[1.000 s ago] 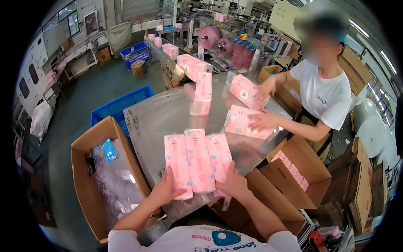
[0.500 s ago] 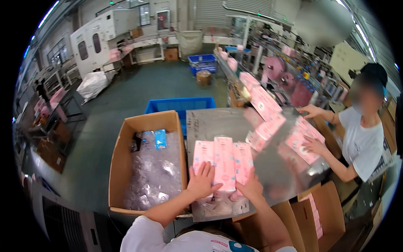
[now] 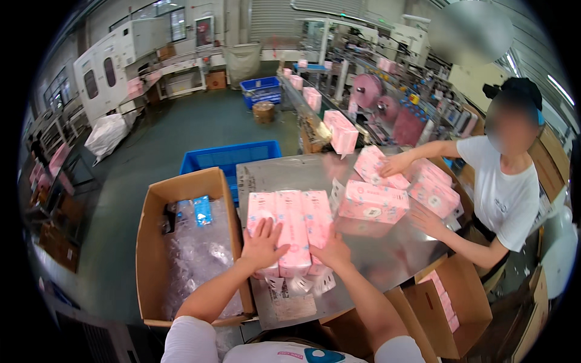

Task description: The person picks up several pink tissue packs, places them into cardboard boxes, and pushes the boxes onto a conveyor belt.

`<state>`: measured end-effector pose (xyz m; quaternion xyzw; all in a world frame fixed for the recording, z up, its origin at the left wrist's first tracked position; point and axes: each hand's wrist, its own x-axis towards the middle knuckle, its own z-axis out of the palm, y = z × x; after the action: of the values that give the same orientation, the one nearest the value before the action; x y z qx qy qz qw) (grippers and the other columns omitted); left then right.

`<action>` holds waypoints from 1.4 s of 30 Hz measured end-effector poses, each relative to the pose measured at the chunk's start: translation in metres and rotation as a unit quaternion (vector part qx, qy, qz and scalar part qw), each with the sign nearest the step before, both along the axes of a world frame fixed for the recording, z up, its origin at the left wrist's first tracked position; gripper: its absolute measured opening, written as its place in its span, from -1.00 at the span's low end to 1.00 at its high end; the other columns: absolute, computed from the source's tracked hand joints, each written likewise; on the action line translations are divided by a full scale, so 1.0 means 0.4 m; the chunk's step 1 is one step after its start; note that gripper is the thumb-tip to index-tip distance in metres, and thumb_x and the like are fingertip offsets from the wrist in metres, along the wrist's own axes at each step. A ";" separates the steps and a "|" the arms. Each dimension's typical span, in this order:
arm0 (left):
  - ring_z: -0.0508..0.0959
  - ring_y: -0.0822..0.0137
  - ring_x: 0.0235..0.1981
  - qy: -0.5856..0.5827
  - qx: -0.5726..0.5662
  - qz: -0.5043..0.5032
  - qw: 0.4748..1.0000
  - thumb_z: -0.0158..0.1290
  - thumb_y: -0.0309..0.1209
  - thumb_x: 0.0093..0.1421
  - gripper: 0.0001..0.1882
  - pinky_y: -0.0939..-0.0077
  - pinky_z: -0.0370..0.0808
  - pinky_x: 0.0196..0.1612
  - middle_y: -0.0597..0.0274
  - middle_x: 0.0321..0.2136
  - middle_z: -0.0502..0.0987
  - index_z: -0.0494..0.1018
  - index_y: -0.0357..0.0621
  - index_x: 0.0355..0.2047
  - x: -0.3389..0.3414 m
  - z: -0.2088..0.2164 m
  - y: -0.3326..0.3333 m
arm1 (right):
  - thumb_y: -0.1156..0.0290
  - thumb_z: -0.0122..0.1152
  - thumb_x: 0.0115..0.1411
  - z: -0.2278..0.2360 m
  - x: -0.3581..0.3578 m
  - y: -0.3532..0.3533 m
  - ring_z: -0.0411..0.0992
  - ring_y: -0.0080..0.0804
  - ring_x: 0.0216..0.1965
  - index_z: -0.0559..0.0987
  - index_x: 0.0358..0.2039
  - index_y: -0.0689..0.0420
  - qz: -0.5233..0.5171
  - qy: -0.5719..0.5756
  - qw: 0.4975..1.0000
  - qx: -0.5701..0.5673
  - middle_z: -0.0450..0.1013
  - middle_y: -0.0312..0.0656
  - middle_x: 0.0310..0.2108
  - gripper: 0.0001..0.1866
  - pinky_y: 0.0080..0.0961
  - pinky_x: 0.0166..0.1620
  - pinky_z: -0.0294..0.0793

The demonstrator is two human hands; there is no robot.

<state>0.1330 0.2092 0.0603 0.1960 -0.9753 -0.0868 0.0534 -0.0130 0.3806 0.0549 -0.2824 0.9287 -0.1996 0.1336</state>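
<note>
Three pink tissue packs [image 3: 292,221] lie side by side in a row on the metal table [image 3: 266,172], their clear wrapper ends sticking out at the near side. My left hand [image 3: 263,244] rests on the left and middle packs, fingers spread. At the right pack's near right corner, my right hand [image 3: 331,249] presses with its thumb apart and its fingers along the side. To the right, a co-worker's hand [image 3: 396,164] touches a pink pack [image 3: 375,166]. Their other hand [image 3: 428,221] is low beside another pack [image 3: 434,196]. Between us lies a pack [image 3: 374,202] on its side.
Left of the table stands a cardboard box [image 3: 145,242] holding clear plastic bags, with a blue crate [image 3: 233,151] behind it. A conveyor [image 3: 305,109] brings packs to the table's far edge. An open carton [image 3: 451,302] with packs sits at lower right.
My three packs now sit tighter and more even, hands still on them. The co-worker's far hand has moved onto a pack; packs on the right have shifted, and another pack stands at the conveyor's end.
</note>
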 end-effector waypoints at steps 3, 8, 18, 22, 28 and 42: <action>-0.09 0.10 0.31 -0.011 -0.001 0.001 1.000 -0.24 0.20 0.13 -0.21 -0.26 -0.10 0.17 0.02 0.27 -0.05 0.04 0.00 0.25 -0.024 0.001 -0.025 | -0.17 0.17 -0.18 0.006 -0.024 -0.031 0.34 -0.03 -0.02 -0.17 0.27 0.22 0.007 -0.009 1.000 0.004 0.22 0.13 0.03 0.17 -0.25 -0.06 0.41; -0.09 0.11 0.31 -0.013 -0.009 0.010 1.000 -0.19 0.20 0.10 -0.20 -0.27 -0.07 0.15 0.05 0.28 -0.05 0.05 0.03 0.24 -0.083 -0.006 -0.075 | -0.16 0.16 -0.16 0.016 -0.073 -0.079 0.33 -0.04 0.00 -0.17 0.27 0.24 0.014 -0.014 1.000 0.004 0.20 0.15 0.05 0.15 -0.26 -0.05 0.40; -0.06 0.13 0.30 0.008 -0.019 0.024 0.999 -0.08 0.17 0.06 -0.21 -0.28 -0.03 0.12 0.08 0.26 -0.01 0.13 0.01 0.20 -0.260 -0.016 -0.241 | -0.20 0.06 -0.03 -0.013 -0.249 -0.232 0.35 0.04 -0.04 -0.16 0.24 0.33 0.055 0.020 0.998 -0.022 0.22 0.21 -0.01 0.10 -0.21 -0.06 0.38; -0.05 0.13 0.29 0.034 -0.031 0.028 0.999 -0.07 0.16 0.05 -0.23 -0.31 -0.01 0.09 0.08 0.25 0.02 0.17 -0.01 0.18 -0.352 -0.030 -0.333 | -0.21 0.04 0.00 -0.013 -0.330 -0.323 0.38 0.07 -0.10 -0.15 0.23 0.36 0.059 0.029 0.998 -0.015 0.24 0.23 -0.04 0.09 -0.18 -0.10 0.40; 0.00 0.12 0.27 0.051 -0.037 0.037 0.997 -0.02 0.13 0.04 -0.25 -0.31 0.01 0.09 0.09 0.24 0.06 0.20 0.02 0.16 -0.449 -0.037 -0.443 | -0.21 0.06 -0.01 0.010 -0.472 -0.419 0.37 0.07 -0.09 0.00 0.20 0.33 0.114 -0.014 0.993 0.015 0.24 0.19 0.00 0.01 -0.15 -0.05 0.36; 0.01 0.06 0.27 0.053 -0.052 -0.010 0.997 -0.03 0.10 0.04 -0.25 -0.35 0.02 0.06 0.04 0.24 0.04 0.19 -0.01 0.17 -0.502 -0.044 -0.468 | -0.02 0.23 -0.22 0.001 -0.759 -0.342 0.33 0.08 -0.01 -0.10 0.30 0.01 -0.032 0.062 0.993 0.099 0.22 0.18 0.02 0.10 -0.19 -0.02 0.37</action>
<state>-0.0676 0.0218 0.0428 0.1788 -0.9761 -0.0466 0.1140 -0.3166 0.2439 0.0553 -0.2500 0.9589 -0.0927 0.0972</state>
